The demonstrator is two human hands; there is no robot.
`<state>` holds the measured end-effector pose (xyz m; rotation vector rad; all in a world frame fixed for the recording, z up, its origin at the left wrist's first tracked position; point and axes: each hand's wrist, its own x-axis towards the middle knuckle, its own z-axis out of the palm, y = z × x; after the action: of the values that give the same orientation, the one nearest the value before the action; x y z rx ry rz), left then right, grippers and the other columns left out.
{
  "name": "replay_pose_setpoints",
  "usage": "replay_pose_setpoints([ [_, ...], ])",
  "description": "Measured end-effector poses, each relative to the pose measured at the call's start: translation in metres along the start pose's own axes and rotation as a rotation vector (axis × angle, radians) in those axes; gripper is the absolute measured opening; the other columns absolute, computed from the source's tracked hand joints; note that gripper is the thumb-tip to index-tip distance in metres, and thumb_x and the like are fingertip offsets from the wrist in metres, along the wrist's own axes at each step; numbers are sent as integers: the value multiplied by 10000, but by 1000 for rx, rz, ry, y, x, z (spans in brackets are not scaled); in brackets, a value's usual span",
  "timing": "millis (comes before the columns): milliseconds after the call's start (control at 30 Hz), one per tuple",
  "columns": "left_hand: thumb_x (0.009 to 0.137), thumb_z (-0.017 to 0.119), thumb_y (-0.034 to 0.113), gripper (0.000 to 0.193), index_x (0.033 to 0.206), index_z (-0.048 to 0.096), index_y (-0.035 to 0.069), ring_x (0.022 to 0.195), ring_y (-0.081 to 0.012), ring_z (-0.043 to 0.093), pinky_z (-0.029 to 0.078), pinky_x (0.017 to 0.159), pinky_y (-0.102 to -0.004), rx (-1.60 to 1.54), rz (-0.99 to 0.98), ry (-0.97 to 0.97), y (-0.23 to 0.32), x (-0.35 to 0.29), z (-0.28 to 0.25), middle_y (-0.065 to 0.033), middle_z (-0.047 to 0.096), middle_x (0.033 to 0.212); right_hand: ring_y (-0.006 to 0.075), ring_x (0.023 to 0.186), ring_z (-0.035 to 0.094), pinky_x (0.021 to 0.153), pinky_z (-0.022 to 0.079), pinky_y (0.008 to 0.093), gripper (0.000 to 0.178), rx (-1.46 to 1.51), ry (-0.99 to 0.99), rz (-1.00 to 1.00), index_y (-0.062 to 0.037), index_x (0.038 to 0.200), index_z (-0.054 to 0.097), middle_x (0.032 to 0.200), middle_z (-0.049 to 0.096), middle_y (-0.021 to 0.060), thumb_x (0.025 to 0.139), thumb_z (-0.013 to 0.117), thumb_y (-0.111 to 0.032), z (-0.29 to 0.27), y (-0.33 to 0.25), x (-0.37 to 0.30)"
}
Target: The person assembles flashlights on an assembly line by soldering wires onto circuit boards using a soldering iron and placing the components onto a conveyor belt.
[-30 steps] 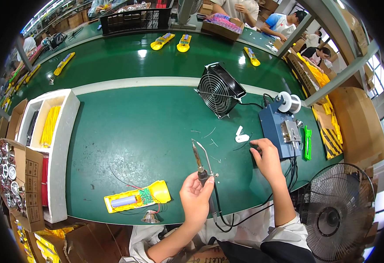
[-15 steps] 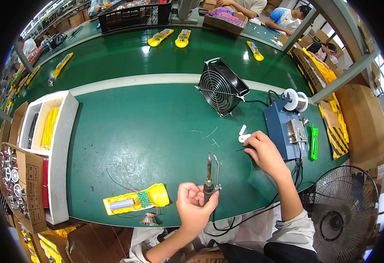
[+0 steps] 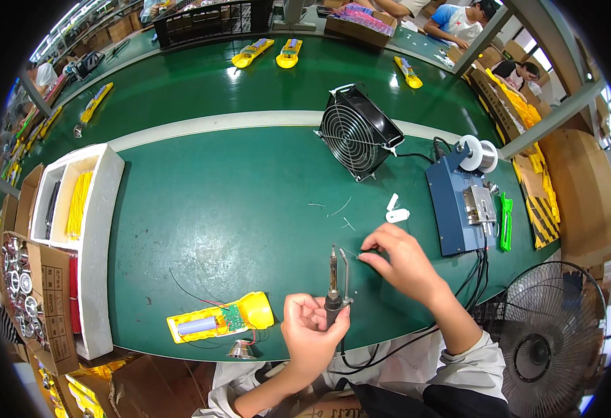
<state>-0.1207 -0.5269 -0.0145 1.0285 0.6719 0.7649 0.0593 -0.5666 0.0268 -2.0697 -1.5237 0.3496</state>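
My left hand (image 3: 311, 333) is closed around the handle of a soldering iron (image 3: 333, 275), which points upright with a thin metal solder-feed tube (image 3: 347, 275) alongside it. The thumb and forefinger of my right hand (image 3: 404, 263) pinch a thin wire (image 3: 352, 253) just right of the tube's bent tip. Left of my left hand lies an open yellow flashlight housing (image 3: 257, 311). It holds a purple battery (image 3: 197, 325) and a green circuit board (image 3: 233, 318), with loose thin wires. A silver reflector cup (image 3: 240, 350) lies beside it near the table's front edge.
Beyond the wire scraps stands a black fan (image 3: 354, 136). At right are a blue soldering station (image 3: 450, 209), a solder spool (image 3: 478, 155) and a green plastic part (image 3: 506, 221). White pieces (image 3: 397, 215) lie nearby. A foam box (image 3: 103, 209) of wires borders the left.
My right hand has moved left and slightly nearer, from beside the white pieces to the tip of the solder-feed tube. My left hand keeps the soldering iron almost still.
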Motion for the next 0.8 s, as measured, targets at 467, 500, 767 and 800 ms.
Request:
replay_pose_setpoints([
  [467,690,609,-109,394,883,311,61,581,-16,479,349,464,-133,1,-39,-17,2,0,-4,-82,566,799,290,680,514,602,411,370,115,-35,60,30,16,799,453,723,503,138,749,556,10,6,-14,-4],
  [500,692,607,-113,393,896,318,58,584,-15,480,352,468,-132,11,-33,-46,2,0,-6,-82,573,810,290,680,514,602,411,370,115,-34,60,32,16,799,453,723,503,138,749,556,10,1,-15,-3],
  [767,743,578,-93,360,979,343,42,738,-77,556,420,618,-172,-134,-98,-130,0,-2,-16,-91,596,870,177,662,600,568,459,245,162,161,214,4,2,884,554,747,600,93,736,621,-7,-24,-22,0],
  [800,763,575,-60,344,999,344,38,781,-103,564,431,649,-196,-167,-113,-160,0,-2,-17,-101,595,884,168,662,600,565,458,239,149,149,224,8,4,867,567,744,604,91,731,626,-6,-27,-22,0],
])
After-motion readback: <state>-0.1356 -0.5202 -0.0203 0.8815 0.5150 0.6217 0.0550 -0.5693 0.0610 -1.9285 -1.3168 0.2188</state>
